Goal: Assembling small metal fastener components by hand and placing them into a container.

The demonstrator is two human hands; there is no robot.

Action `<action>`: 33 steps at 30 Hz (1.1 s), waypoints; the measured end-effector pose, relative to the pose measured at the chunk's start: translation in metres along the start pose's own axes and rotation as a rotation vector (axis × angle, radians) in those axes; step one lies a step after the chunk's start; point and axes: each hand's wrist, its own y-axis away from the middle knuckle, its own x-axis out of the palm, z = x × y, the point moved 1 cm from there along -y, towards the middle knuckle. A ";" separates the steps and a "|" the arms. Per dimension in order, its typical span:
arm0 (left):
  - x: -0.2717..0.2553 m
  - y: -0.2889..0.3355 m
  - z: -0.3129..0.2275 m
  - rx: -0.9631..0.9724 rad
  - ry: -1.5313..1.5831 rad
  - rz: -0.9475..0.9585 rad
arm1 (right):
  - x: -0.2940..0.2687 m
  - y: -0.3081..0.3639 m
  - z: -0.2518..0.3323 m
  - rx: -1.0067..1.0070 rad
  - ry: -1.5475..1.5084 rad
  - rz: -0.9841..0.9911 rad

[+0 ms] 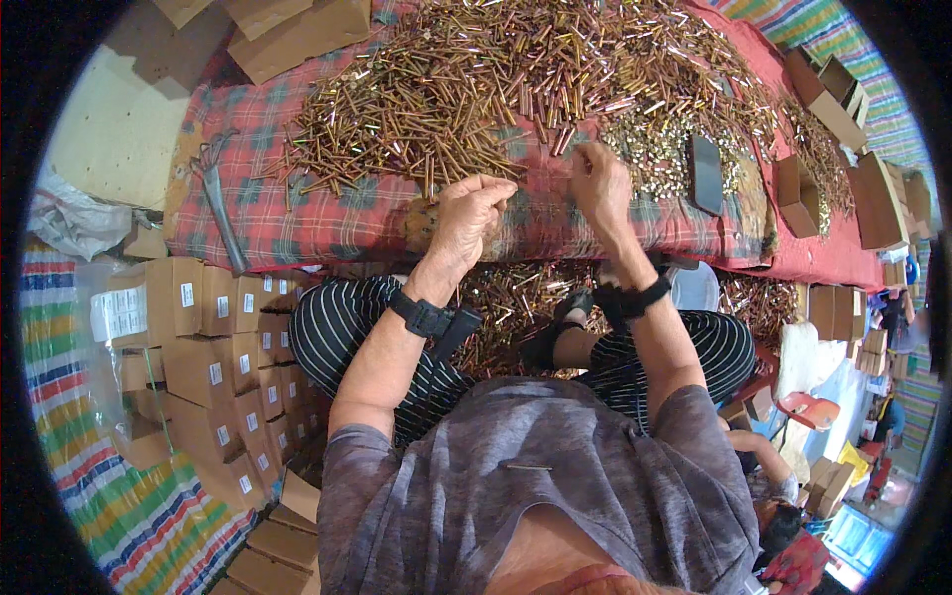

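Note:
Both my hands are raised over the near edge of a table covered with red plaid cloth [297, 233]. My left hand [472, 220] is closed, thumb and forefinger pinched together. What it holds, if anything, cannot be made out. To its right, apart from it, my right hand [602, 188] has its fingers curled in, slightly blurred; its contents are hidden. Just beyond them lies a big heap of thin copper-coloured metal rods [416, 124], perhaps bolts or sleeves. Beside my right hand spreads a pile of small shiny nut-like pieces [650, 159], with a dark phone [705, 174] on it.
A long-handled metal hand rake [220, 208] rests on the cloth at left. Stacked labelled cartons [203, 357] stand at lower left. Open cardboard boxes [796, 193] line the right side. More rods [496, 307] lie beneath the table. Another person [769, 486] is at lower right.

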 end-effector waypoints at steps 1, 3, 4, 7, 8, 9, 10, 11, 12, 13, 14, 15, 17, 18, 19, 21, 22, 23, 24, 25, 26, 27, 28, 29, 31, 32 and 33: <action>-0.004 -0.001 -0.001 0.011 -0.001 -0.014 | 0.006 -0.007 -0.006 0.010 0.155 -0.017; -0.006 -0.003 -0.002 0.017 0.001 -0.069 | 0.029 -0.016 -0.046 -0.066 0.350 0.016; -0.005 -0.002 -0.002 -0.001 -0.029 -0.138 | 0.036 -0.017 -0.051 -0.006 0.335 0.087; -0.011 -0.008 0.009 0.099 -0.083 -0.120 | 0.052 -0.025 -0.073 0.075 0.387 0.276; -0.012 -0.003 0.008 0.100 -0.124 -0.149 | 0.047 -0.023 -0.056 0.107 0.380 0.339; -0.005 -0.004 0.010 0.055 -0.092 -0.180 | 0.046 -0.024 -0.067 0.052 0.451 0.345; -0.011 -0.001 0.016 0.124 -0.110 -0.218 | 0.039 -0.021 -0.042 0.060 0.433 0.370; -0.001 0.001 0.008 0.134 -0.257 -0.228 | 0.033 -0.024 -0.058 0.101 0.486 0.383; -0.002 -0.008 0.022 0.192 -0.129 -0.169 | 0.046 -0.026 -0.098 0.031 0.573 0.393; -0.011 -0.016 0.037 0.208 -0.142 -0.177 | 0.046 -0.018 -0.082 -0.014 0.512 0.325; -0.006 -0.025 0.040 0.235 -0.154 -0.127 | 0.060 -0.032 -0.139 0.003 0.692 0.377; -0.012 -0.020 0.040 0.229 -0.179 -0.164 | 0.051 -0.023 -0.085 0.021 0.616 0.396; -0.002 -0.004 0.023 0.249 -0.220 -0.195 | 0.016 -0.017 -0.029 -0.036 0.538 0.373; 0.003 0.003 0.018 0.263 -0.238 -0.204 | 0.008 -0.015 -0.040 -0.113 0.527 0.347; 0.004 0.001 0.022 0.300 -0.214 -0.226 | 0.012 -0.017 -0.051 -0.161 0.417 0.277; 0.002 0.001 0.023 0.301 -0.173 -0.231 | 0.025 -0.022 -0.067 -0.295 0.212 0.133; 0.000 0.000 0.024 0.291 -0.137 -0.207 | 0.030 -0.024 -0.061 -0.314 0.197 0.143; -0.003 -0.002 0.024 0.296 -0.160 -0.231 | 0.030 -0.026 -0.047 -0.255 0.051 0.190; -0.006 0.000 0.022 0.306 -0.156 -0.256 | 0.030 -0.025 -0.035 -0.194 -0.093 0.239; -0.005 0.003 0.015 0.330 -0.155 -0.240 | 0.029 -0.022 -0.029 -0.039 -0.448 0.376; -0.003 0.006 0.008 0.353 -0.154 -0.223 | 0.029 -0.020 -0.023 -0.052 -0.458 0.382; -0.002 0.010 0.001 0.364 -0.155 -0.236 | 0.028 -0.019 -0.017 -0.038 -0.537 0.410; 0.001 0.015 -0.006 0.396 -0.132 -0.227 | 0.024 -0.017 -0.010 -0.024 -0.614 0.437; 0.003 0.020 -0.011 0.426 -0.111 -0.222 | 0.016 -0.010 0.010 0.003 -0.635 0.452; -0.001 0.014 -0.005 0.501 -0.056 -0.240 | 0.007 -0.002 0.037 -0.062 -0.696 0.547; -0.002 0.013 -0.003 0.511 -0.059 -0.247 | 0.003 0.003 0.047 -0.106 -0.738 0.619; -0.003 0.014 -0.002 0.468 0.025 -0.231 | 0.003 0.010 0.054 -0.046 -0.863 0.646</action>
